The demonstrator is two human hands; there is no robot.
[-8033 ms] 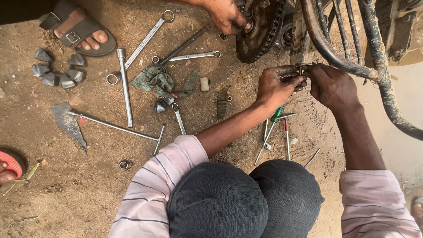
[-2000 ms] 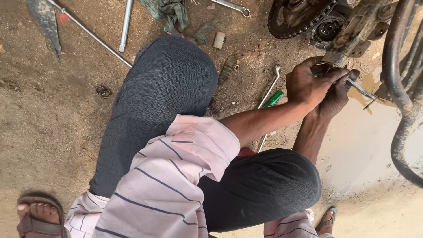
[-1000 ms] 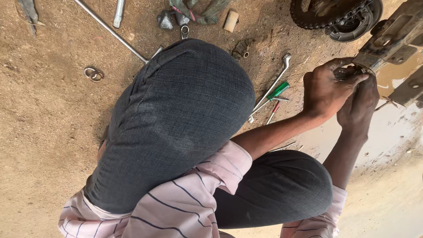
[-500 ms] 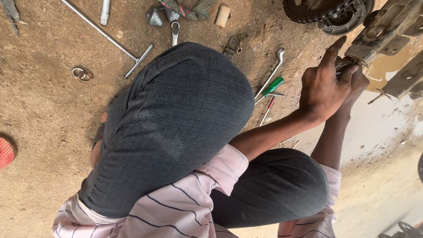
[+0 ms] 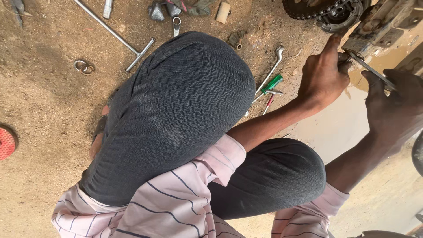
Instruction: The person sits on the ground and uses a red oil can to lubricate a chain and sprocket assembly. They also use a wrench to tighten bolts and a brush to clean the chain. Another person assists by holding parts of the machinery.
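Note:
My left hand (image 5: 324, 77) is curled against a grimy metal machine part (image 5: 374, 22) at the top right, its fingertips pinching the head of a thin flat metal wrench (image 5: 368, 68) where it meets the part. My right hand (image 5: 392, 103) grips the other end of that wrench, lower and to the right. Both forearms reach out from striped pink sleeves over my bent knees in dark grey trousers (image 5: 176, 114).
A chain sprocket (image 5: 315, 9) sits left of the part. On the dirt lie a T-handle wrench (image 5: 115, 36), a ring spanner (image 5: 271, 68), a green-handled screwdriver (image 5: 271, 83), a red-handled one (image 5: 268, 104), two metal rings (image 5: 83, 67) and a red object (image 5: 6, 143). A muddy puddle (image 5: 348, 128) lies under my hands.
My hands were together at the part; now my right hand has slid down and right along the wrench while my left stays at its head. The view has shifted slightly.

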